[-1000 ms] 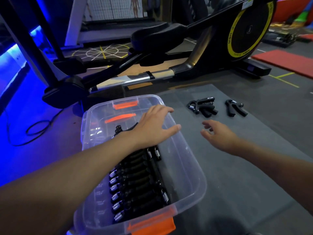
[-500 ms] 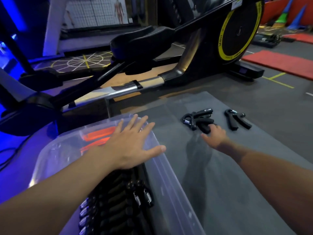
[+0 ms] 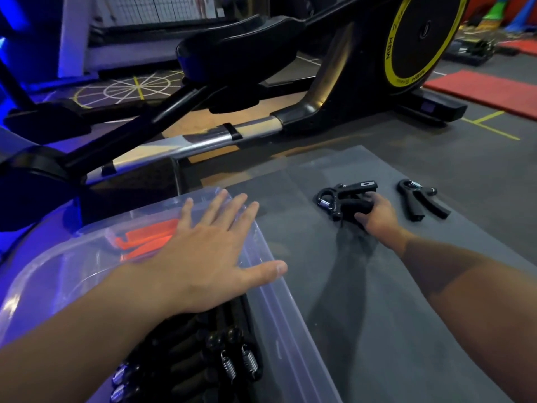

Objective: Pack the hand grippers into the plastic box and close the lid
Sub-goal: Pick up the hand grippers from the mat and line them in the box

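L hand (image 3: 203, 257) is spread flat, fingers straight, over the plastic box (image 3: 290, 330) at centre-left; thumb sticks past its right rim. Packed hand grippers (image 3: 209, 362) lie in a row inside, bottom centre, w/ orange clips (image 3: 145, 239) at the far end. R hand (image 3: 377, 213), upper right, curls its fingers round loose hand grippers (image 3: 345, 196) on the grey mat (image 3: 363, 301). One more gripper (image 3: 418, 202) lies just right of it, untouched.
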Motion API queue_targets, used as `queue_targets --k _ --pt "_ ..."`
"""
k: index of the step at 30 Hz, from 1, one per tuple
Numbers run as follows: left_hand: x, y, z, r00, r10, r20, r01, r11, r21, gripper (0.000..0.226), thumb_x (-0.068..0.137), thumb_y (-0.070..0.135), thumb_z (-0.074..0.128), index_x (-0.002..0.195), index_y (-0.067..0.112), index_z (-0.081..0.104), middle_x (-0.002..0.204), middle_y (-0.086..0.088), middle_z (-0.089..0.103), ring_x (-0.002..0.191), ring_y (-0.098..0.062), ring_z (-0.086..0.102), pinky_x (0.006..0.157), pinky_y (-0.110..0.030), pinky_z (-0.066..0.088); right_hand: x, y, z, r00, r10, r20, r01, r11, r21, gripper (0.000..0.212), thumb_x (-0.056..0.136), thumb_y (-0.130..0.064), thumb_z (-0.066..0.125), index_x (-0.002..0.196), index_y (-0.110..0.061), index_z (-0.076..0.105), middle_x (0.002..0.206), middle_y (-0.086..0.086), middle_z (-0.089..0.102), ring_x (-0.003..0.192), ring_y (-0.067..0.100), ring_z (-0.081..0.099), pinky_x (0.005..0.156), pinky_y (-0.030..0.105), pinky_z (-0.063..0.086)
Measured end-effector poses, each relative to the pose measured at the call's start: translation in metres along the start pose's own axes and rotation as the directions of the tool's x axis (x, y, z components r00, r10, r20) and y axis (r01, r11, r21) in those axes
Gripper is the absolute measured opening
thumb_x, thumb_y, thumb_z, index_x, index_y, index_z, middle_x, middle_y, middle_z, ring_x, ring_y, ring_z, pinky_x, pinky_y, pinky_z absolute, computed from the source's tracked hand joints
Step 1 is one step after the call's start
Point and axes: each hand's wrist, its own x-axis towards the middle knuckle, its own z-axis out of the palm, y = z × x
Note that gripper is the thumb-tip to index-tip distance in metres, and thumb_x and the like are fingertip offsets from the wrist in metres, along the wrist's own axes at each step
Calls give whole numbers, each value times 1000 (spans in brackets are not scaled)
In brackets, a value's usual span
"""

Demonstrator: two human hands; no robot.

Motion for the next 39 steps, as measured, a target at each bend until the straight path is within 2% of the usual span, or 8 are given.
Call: queue_targets --k 3,6,11,19,25,27,31,39 --pt "1 1 1 1000 -3 -6 3 1000 7 112 56 94 -8 149 32 -21 157 12 -27 140 -10 -33 116 -56 -10 -5 2 4 998 -33 -44 34 999 21 49 74 2 67 122 -5 59 99 17 63 91 32 61 85 32 48" --pt "0 1 2 1000 -4 -10 4 1000 5 111 57 93 -8 149 32 -21 157 12 -26 141 -10 -33 116 -56 -10 -13 -4 5 999 -48 -11 48 999 10 37 79 3 67 115 -3 64 93 14 64 81 22 56 72 16 35" --pt "-1 0 1 1000 1 -11 -2 1000 -10 110 58 94 -8 150 33 -19 157 13 -25 141 -10 -31 116 -56 -9 -29 -19 2 995 -79 -53 77 996 -43 24 75 -12 70 99 -13 67 93 11 70 92 31 64 82 34 50" --pt "-13 2 0 999 35 -39 -34 999 6 104 64 89 -9 151 34 -11 160 10 -18 145 -13 -24 117 -56 -7 -59 -49 -17 977 -68 -202 103 981 165 16 74 -17 67 91 -17 66 84 8 69 79 28 64 75 37 54" --pt "-36 8 -17 979 152 -138 -153 988 5 90 73 77 -8 146 37 26 154 14 22 147 -11 1 118 -54 -1 -99 -72 -58 954 -138 -265 217 930 296 12 74 -20 66 82 -25 59 69 5 67 64 29 67 65 46 58" --pt "-43 14 -28 968 188 -166 -189 982 10 81 79 73 -1 141 37 36 147 16 33 144 -8 14 118 -52 3 -117 -86 -80 943 -171 -285 257 920 297 18 77 -20 67 90 -27 57 71 6 65 64 30 67 66 46 58" --pt "-60 30 -53 936 260 -236 -255 965 55 49 95 58 32 138 35 40 139 16 43 134 -7 33 115 -39 15 -144 -120 -130 931 -210 -298 311 883 352 18 81 -17 72 91 -23 57 72 9 64 62 31 68 59 49 59" --pt "-115 57 -93 860 363 -358 -351 931 100 51 91 45 53 139 33 39 133 14 48 118 -10 50 97 -36 39 -235 -184 -187 891 -419 -174 449 755 478 9 83 -13 73 84 -12 64 72 12 70 58 21 69 57 32 58"
